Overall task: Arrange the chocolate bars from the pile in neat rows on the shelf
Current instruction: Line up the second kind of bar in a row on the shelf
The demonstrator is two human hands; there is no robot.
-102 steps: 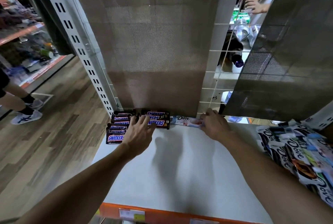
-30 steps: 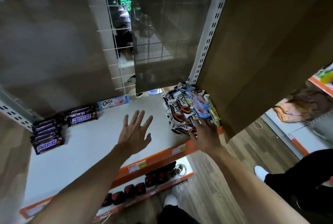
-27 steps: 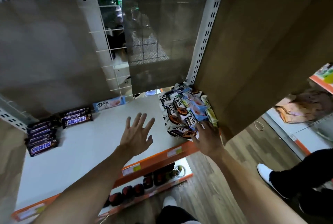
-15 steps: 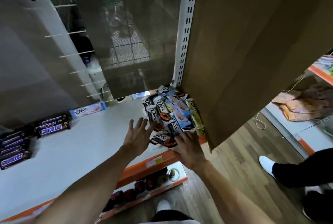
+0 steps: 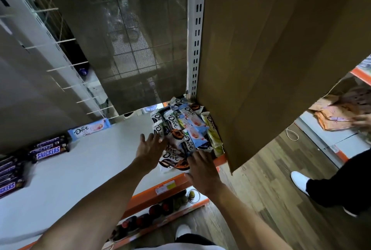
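Note:
A pile of Dove chocolate bars (image 5: 184,129) lies at the right end of the white shelf (image 5: 80,169), against a cardboard panel. My left hand (image 5: 149,149) reaches with spread fingers to the pile's left edge, fingertips touching the wrappers. My right hand (image 5: 202,167) lies flat over the pile's near end, fingers straight on the wrappers. One light-blue Dove bar (image 5: 89,128) lies alone at the back of the shelf. Snickers bars (image 5: 50,147) sit in rows at the back left, with more Snickers (image 5: 10,175) stacked at the far left.
A large cardboard panel (image 5: 271,59) walls the shelf's right side. A perforated white upright (image 5: 195,34) and mesh backing stand behind. The orange shelf lip (image 5: 166,186) runs along the front; bottles sit on the lower shelf. Another person's leg and white shoe (image 5: 301,181) stand at right.
My view and both hands swung from the back row to the pile at the right. My left hand moved right onto the pile's edge; my right hand settled over its near end.

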